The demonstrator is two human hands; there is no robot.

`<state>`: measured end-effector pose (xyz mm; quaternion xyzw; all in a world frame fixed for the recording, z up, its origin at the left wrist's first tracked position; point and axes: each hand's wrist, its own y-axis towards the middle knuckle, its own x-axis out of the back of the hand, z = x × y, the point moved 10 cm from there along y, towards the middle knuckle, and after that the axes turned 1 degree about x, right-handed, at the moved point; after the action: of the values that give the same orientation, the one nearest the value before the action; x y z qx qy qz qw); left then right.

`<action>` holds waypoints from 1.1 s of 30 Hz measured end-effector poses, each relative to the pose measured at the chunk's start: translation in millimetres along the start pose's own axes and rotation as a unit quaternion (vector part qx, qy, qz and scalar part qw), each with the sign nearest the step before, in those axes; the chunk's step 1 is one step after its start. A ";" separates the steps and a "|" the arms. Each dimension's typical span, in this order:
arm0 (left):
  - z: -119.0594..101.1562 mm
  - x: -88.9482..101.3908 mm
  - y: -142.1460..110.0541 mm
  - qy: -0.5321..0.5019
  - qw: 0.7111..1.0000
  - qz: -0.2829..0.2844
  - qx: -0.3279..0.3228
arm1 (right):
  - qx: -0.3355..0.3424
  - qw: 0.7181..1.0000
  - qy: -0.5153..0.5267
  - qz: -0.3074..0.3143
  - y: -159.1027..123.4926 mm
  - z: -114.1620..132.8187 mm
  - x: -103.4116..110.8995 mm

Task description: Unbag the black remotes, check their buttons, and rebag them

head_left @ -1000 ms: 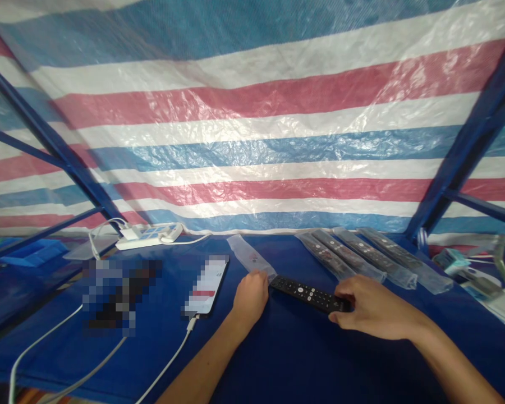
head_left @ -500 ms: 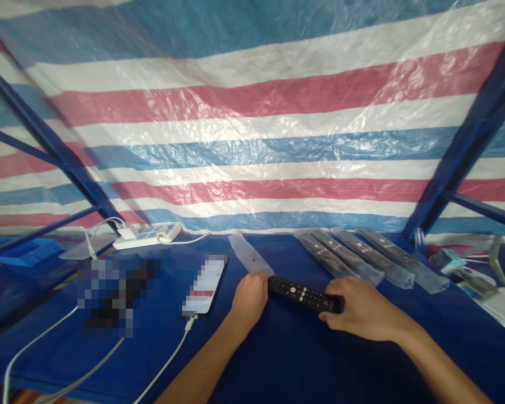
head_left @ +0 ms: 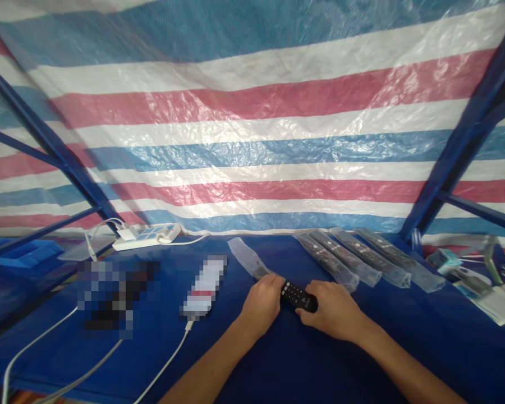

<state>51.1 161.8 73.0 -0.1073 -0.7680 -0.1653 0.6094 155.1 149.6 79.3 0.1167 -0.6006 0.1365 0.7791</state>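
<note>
A black remote control (head_left: 298,296) with white-marked buttons lies slantwise between my two hands. My right hand (head_left: 334,308) is closed on its near right end, thumb on one side and fingers on the other. The fingers of my left hand (head_left: 263,303) are closed around the mouth of a clear plastic sleeve (head_left: 246,255), which stretches away to the upper left. The remote's far part passes under my left hand, and a dark shape shows through the sleeve just beyond it. My left fingertips are mostly hidden.
Several bagged remotes (head_left: 353,258) lie side by side at the right back. A phone (head_left: 204,286) on a white cable is left of my hands, with a blurred dark object (head_left: 118,297) farther left. A power strip (head_left: 147,237) stands behind; boxes (head_left: 488,300) sit far right.
My right hand has moved left with the remote, pushing it toward the sleeve. Less of the remote shows between my hands. My left hand has shifted slightly right and nearer.
</note>
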 end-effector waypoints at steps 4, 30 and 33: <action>-9.2 -0.9 -2.5 -0.015 0.999 -0.024 -0.032 | 0.001 1.000 0.016 -0.016 6.2 1.4 -2.8; 0.6 8.8 -6.7 -0.120 0.988 -0.093 -0.039 | 0.076 0.977 0.187 0.062 -1.3 -3.1 -11.4; -12.2 10.0 -11.3 -0.106 0.988 -0.087 -0.067 | 0.067 0.983 0.168 0.031 2.2 -3.0 -10.8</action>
<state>55.6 146.3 83.8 -0.0978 -0.8221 -0.2561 0.4991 154.5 151.9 68.2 0.1253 -0.4536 0.2187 0.8548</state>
